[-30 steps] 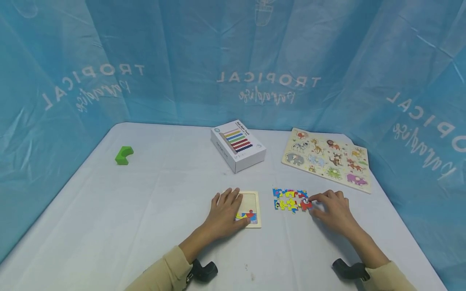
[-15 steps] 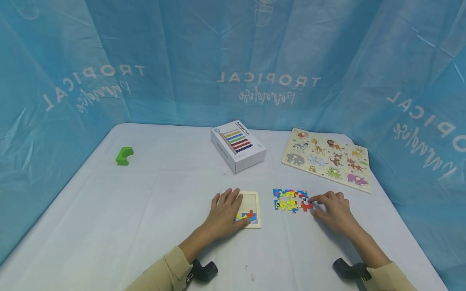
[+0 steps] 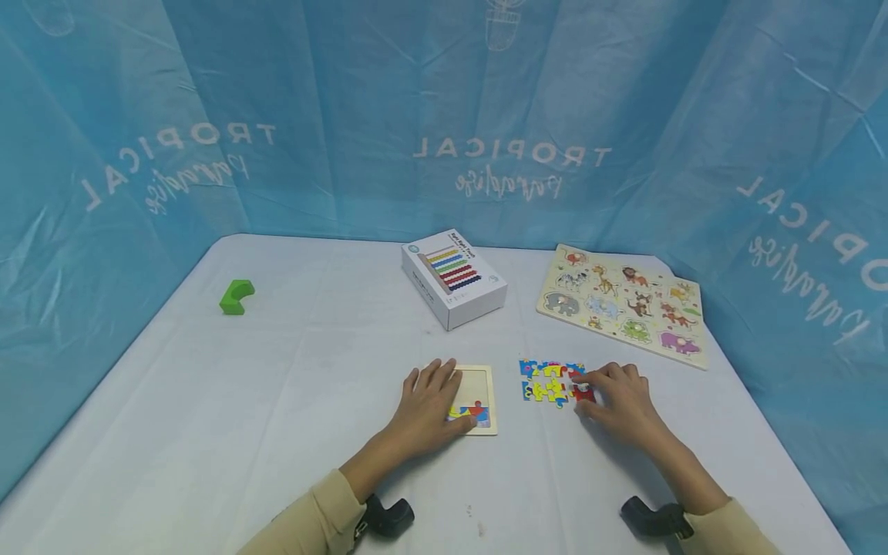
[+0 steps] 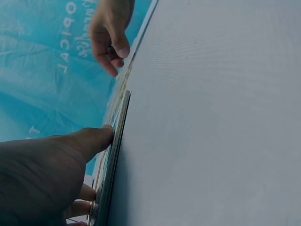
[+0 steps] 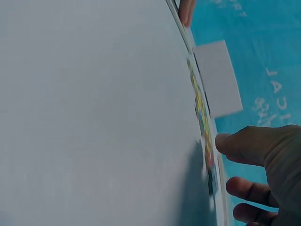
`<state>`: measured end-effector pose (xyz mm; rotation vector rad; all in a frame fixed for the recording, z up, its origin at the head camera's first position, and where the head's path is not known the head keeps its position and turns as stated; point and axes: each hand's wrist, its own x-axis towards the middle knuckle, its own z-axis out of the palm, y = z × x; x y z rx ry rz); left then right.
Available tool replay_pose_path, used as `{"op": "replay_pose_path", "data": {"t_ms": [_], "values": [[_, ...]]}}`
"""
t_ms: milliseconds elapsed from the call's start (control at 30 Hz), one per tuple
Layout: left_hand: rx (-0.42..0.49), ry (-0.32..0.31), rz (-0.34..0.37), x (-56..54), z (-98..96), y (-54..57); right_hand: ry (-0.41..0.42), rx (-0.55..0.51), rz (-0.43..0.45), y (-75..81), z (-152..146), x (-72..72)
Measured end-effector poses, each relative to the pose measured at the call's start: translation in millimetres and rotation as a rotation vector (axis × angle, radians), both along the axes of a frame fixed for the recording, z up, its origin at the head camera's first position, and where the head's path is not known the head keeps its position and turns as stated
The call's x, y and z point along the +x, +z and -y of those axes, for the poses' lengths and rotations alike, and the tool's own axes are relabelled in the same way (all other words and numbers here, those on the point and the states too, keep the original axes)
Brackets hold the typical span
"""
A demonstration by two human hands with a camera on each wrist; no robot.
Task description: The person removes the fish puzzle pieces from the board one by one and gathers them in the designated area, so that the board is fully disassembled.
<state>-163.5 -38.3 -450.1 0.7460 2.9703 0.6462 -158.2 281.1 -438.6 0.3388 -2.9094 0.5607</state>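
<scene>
Puzzle pieces (image 3: 549,389) lie flat on the white cloth (image 3: 541,486) and should handle light and stiff; pinch 1 by opposite edges. Right hand (image 3: 620,405): thumb and fingers apart over the red end, contact unclear. Left hand (image 3: 425,410): spread on the tray (image 3: 493,405).

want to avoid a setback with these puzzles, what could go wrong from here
The right hand is close over the red part of the loose puzzle pieces, so it could nudge neighbours out of line; no frame shows around them.
The left hand rests on the wooden tray, its thumb by the pieces inside; a sideways push might slide the tray or shift those pieces.
</scene>
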Motion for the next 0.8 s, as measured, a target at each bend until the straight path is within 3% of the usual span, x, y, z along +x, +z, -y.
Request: {"op": "replay_pose_path", "data": {"t_ms": [200, 400, 533, 800], "values": [[0.038, 0.005, 0.016, 1.6, 8.2, -0.6, 0.096, -0.012, -0.066, -1.5, 38, 1.0], [0.071, 0.02, -0.002, 5.4, 29.1, 2.1, 0.212, 0.012, -0.136, -3.1, 77, 3.8], [0.078, 0.029, -0.004, 7.7, 43.0, 4.6, 0.254, 0.023, -0.115, -1.4, 101, 3.5], [0.103, -0.025, 0.02, 9.7, 61.4, 7.9, 0.332, 0.014, -0.082, -1.3, 144, 4.8]]}}
